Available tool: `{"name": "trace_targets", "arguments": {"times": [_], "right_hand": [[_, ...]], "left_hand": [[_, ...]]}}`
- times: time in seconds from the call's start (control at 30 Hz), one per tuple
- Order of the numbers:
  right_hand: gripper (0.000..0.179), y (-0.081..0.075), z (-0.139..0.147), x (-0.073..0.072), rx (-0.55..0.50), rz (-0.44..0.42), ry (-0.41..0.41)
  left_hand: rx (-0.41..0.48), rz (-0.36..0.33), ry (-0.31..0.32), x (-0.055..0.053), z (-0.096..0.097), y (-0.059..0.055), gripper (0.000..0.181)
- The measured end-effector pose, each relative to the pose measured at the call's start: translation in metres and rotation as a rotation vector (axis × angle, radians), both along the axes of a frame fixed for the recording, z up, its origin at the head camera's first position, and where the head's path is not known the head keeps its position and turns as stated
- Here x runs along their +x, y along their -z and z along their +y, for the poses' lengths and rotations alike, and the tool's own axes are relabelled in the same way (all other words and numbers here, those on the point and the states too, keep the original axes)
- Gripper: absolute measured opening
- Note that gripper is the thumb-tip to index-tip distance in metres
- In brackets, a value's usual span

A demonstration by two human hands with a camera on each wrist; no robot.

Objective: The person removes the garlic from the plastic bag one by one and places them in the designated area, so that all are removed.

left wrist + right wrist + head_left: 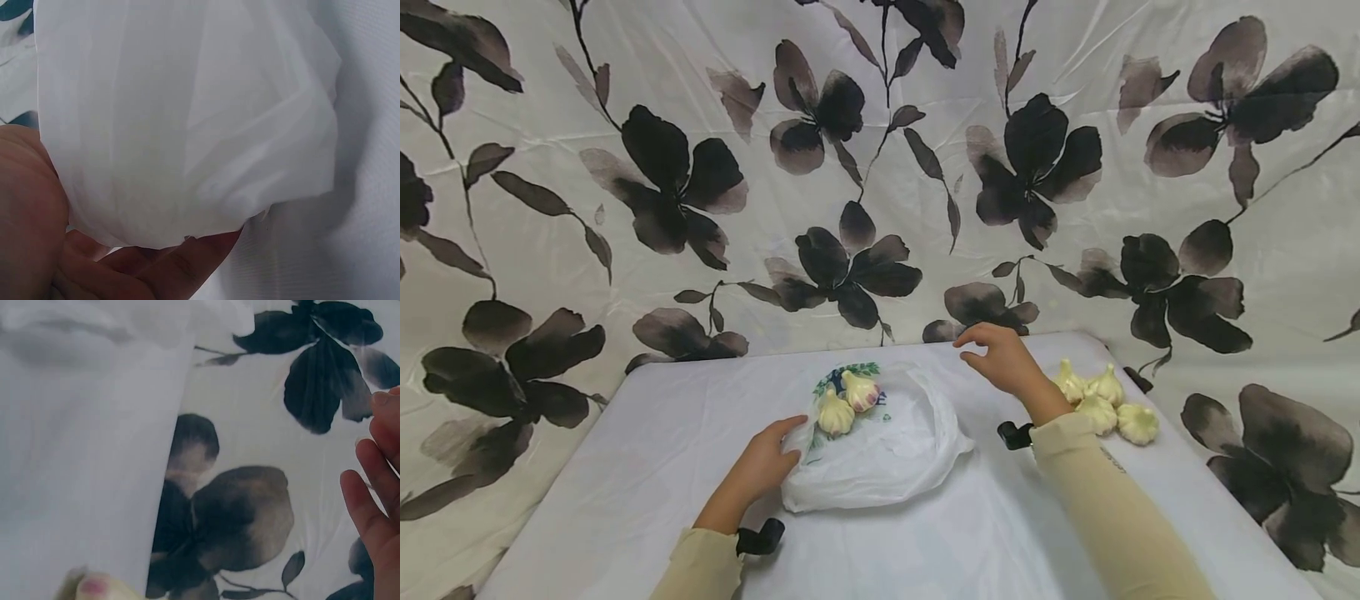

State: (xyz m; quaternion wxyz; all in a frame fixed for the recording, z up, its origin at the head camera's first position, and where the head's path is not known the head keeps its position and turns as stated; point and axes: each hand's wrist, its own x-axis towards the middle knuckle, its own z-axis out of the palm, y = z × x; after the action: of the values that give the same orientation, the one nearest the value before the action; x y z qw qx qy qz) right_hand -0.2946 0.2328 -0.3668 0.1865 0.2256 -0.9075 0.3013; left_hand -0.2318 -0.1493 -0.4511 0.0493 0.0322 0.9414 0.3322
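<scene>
A white plastic bag (880, 492) with green and blue print lies with its mouth spread. Two garlic bulbs (835, 412) rest together at its left side. My left hand (765, 457) grips the bag's left edge, the thumb on one side of the film and the fingers on the other, as the left wrist view shows. Past the bag's right rim, my right hand (1000, 358) is raised with nothing in it, fingers loosely bent. Several more garlic bulbs (1096, 414) sit clustered near that forearm; part of one bulb (103, 589) shows at the bottom of the right wrist view.
A white cloth covers the table (625, 475), whose right edge runs close by the clustered garlic. Behind it hangs a pale curtain (925, 217) with dark flowers. Black wrist cameras (762, 537) are strapped on both wrists.
</scene>
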Motion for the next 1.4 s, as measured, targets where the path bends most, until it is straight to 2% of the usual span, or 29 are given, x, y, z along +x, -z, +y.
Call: {"name": "trace_targets", "arguments": {"times": [0.27,0.53,0.83,1.07,1.4], "right_hand": [[0.017,0.0,-0.031,-0.012,0.014,0.014,-0.015],[0.018,-0.002,-0.057,-0.02,-0.012,-0.06,-0.04],[0.022,-0.002,-0.081,-0.027,0.022,-0.139,-0.029],[0.021,0.004,-0.101,-0.031,-0.018,-0.193,-0.031],[0.022,0.013,-0.125,-0.038,-0.034,-0.238,-0.083]], "left_hand": [[-0.004,0.005,0.001,0.0,0.0,-0.001,0.056],[0.005,0.023,0.01,-0.001,-0.001,0.0,0.056],[0.003,0.043,0.039,-0.002,-0.002,-0.002,0.057],[-0.011,0.044,0.039,-0.002,-0.004,-0.005,0.056],[0.005,0.033,0.037,-0.002,-0.002,-0.007,0.056]]}}
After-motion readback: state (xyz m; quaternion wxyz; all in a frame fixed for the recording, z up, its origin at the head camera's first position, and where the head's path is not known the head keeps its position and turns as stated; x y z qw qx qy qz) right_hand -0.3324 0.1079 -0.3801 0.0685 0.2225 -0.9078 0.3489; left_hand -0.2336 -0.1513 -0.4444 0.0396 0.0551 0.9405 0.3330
